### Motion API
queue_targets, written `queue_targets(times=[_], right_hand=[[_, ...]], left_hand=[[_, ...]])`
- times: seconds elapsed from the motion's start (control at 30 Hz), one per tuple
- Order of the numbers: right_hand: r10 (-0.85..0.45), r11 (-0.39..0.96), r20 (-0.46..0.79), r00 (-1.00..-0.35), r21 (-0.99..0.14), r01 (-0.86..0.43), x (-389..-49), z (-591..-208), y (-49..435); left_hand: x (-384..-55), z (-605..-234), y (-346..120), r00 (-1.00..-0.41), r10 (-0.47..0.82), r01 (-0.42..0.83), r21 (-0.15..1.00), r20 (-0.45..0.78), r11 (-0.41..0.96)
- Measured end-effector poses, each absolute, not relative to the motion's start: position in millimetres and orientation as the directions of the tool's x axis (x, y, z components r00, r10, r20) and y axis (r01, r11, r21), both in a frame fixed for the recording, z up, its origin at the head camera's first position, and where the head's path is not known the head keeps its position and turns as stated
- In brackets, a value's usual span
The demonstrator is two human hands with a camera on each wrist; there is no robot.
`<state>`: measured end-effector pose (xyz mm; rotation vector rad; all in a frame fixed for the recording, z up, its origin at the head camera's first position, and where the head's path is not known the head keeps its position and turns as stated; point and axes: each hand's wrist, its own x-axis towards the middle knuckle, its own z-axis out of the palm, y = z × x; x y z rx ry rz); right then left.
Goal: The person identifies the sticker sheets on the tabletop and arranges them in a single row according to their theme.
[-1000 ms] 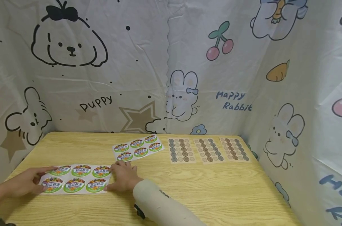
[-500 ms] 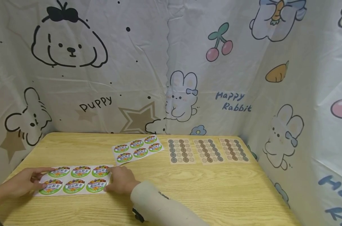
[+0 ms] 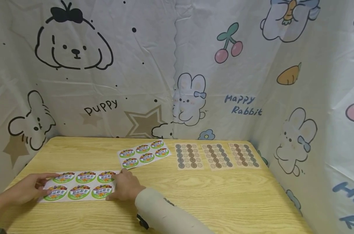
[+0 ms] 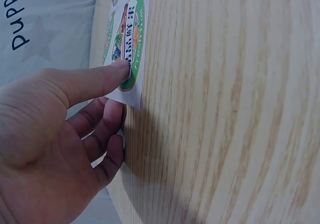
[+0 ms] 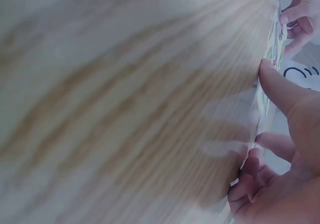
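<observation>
A white sheet of oval fruit stickers (image 3: 79, 184) lies lengthwise across the left part of the table. At its left end my left hand (image 3: 26, 188) holds it, thumb over a lower sticker and index finger along the far corner. The left wrist view shows that thumb on the sheet's printed face (image 4: 131, 39), with the other fingers curled by the edge. My right hand (image 3: 126, 186) grips the right end, thumb near the front corner and fingers bent at the far side. In the right wrist view the sheet is seen nearly edge-on, so its contact with those fingers is partly hidden.
A second sheet of the same stickers (image 3: 144, 154) lies slanted behind my right hand. Three beige sheets of small round stickers, the left (image 3: 189, 156), middle (image 3: 217, 157) and right (image 3: 244, 156), line the table's back right. A printed curtain (image 3: 145, 65) surrounds the wooden table (image 3: 212, 201).
The held sheet has shifted slightly left and toward me. My right hand's fingers have drawn in from the second sheet and bent more. The other sheets have stayed put.
</observation>
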<state>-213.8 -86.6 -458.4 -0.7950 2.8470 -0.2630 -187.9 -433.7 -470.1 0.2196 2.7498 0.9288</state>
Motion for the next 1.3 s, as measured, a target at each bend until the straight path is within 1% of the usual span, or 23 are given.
queue_targets(times=[0.2, 0.37, 0.47, 0.7, 0.8, 1.0, 1.3], right_hand=[[-0.513, 0.842, -0.088, -0.854, -0.244, -0.481, -216.0, -460.5, -87.4], [-0.495, 0.840, -0.074, -0.866, -0.295, -0.455, -212.7, -458.1, -89.5], [-0.485, 0.825, -0.076, -0.871, -0.369, -0.427, -211.7, -456.1, -90.8], [-0.478, 0.715, -0.114, -0.871, -0.626, -0.311, -217.7, -457.5, -87.9], [-0.484, 0.672, -0.112, -0.868, -0.683, -0.287, -220.0, -460.9, -86.1], [-0.484, 0.645, -0.095, -0.870, -0.711, -0.281, -221.5, -463.1, -85.0], [-0.475, 0.634, -0.096, -0.875, -0.726, -0.265, -220.3, -458.1, -84.1]], left_hand=[[-186.9, -468.5, -433.3, -0.964, 0.231, 0.114, 0.579, -0.132, 0.807], [-186.5, -468.2, -431.0, -0.967, 0.209, 0.091, 0.566, -0.145, 0.819], [-186.9, -468.7, -431.2, -0.970, 0.197, 0.083, 0.562, -0.146, 0.823], [-187.0, -472.5, -434.3, -0.975, 0.177, 0.073, 0.558, -0.135, 0.827], [-187.7, -473.2, -436.2, -0.973, 0.179, 0.068, 0.558, -0.147, 0.827], [-186.2, -473.6, -437.0, -0.977, 0.163, 0.056, 0.575, -0.136, 0.816], [-181.1, -477.0, -442.8, -0.989, 0.124, 0.059, 0.547, -0.082, 0.835]])
